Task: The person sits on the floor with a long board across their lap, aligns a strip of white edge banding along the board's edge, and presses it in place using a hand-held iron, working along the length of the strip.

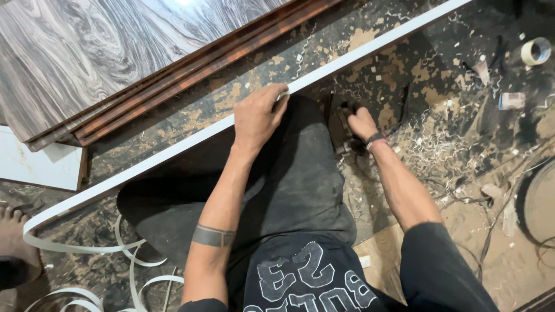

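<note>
the left hand [257, 115] fingers pinch the white edge strip [173, 144], whose long axis runs diagonally past them; the right hand [361, 124] grips a dark tool [341, 130] just beside.

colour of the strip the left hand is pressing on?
White: the edge strip under the left hand is plain white along its whole length. Head view, the only one.

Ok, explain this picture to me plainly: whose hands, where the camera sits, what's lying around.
There is one picture, from a camera on the worker's head, looking down at their own arms and lap. The left hand presses on a long white strip that runs along the edge of a dark board. The right hand grips a small dark tool, mostly hidden. On the floor lie wood shavings, loose white strip curls, a tape roll and wood-patterned panels.
</note>
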`<action>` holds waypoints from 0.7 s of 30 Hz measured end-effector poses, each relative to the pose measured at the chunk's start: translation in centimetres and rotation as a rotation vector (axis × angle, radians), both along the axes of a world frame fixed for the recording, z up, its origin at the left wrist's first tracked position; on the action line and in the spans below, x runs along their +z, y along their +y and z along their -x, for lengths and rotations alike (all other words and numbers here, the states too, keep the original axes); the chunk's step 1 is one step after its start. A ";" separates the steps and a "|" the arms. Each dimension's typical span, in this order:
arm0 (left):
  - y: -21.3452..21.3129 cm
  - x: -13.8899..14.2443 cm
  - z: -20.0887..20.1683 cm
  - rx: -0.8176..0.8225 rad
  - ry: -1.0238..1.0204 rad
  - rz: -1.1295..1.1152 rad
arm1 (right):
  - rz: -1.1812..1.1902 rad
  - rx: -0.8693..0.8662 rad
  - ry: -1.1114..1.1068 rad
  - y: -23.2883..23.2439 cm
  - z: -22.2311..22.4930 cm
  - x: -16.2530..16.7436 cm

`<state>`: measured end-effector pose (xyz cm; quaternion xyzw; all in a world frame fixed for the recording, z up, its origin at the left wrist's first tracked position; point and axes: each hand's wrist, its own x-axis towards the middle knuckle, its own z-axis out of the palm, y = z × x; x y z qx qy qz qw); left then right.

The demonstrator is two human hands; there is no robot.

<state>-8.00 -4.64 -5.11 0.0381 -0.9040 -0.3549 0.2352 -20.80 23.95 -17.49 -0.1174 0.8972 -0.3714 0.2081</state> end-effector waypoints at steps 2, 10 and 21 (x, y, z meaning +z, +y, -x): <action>-0.2 0.0 0.1 0.008 0.019 -0.004 | -0.169 0.006 0.063 1.2 -0.1 1.3; 0.0 -0.7 0.1 0.008 -0.013 -0.022 | -0.026 0.028 0.440 7.8 2.3 13.6; -0.3 -0.3 0.2 0.016 0.005 -0.030 | -0.139 0.340 0.963 -1.0 13.1 18.9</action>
